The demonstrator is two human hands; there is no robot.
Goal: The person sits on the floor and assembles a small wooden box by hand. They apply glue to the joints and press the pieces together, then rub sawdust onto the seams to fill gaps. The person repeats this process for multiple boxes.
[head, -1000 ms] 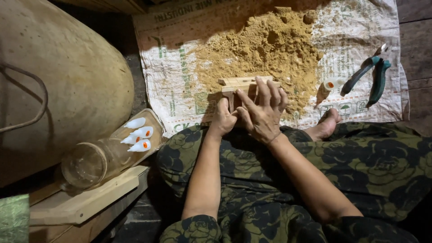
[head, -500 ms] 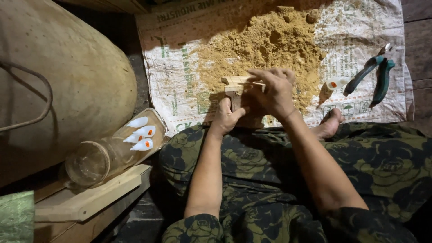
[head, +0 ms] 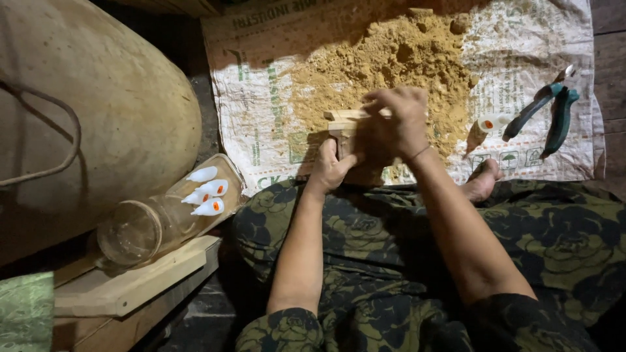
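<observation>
Two bare hands worked a small wooden block assembly (head: 344,124) over a printed woven sack (head: 261,117) spread on the floor. At far left stood a large rounded clay-coloured vessel (head: 98,111), and just below it a clear glass jar (head: 140,228) lay on its side on a wooden plank (head: 130,287), with several small white squeeze bottles (head: 207,192) resting in a shallow tray (head: 231,171) beside it. At centre, the left hand (head: 332,166) was clenched around the lower part of the wooden piece, while the right hand (head: 394,124) gripped its top from above, both held at the near edge of a mound of yellowish sawdust (head: 391,58). Further right, a small white bottle (head: 492,122) lay on the sack near a bare foot (head: 482,182), and teal-handled pliers (head: 548,114) rested at the sack's right edge.
</observation>
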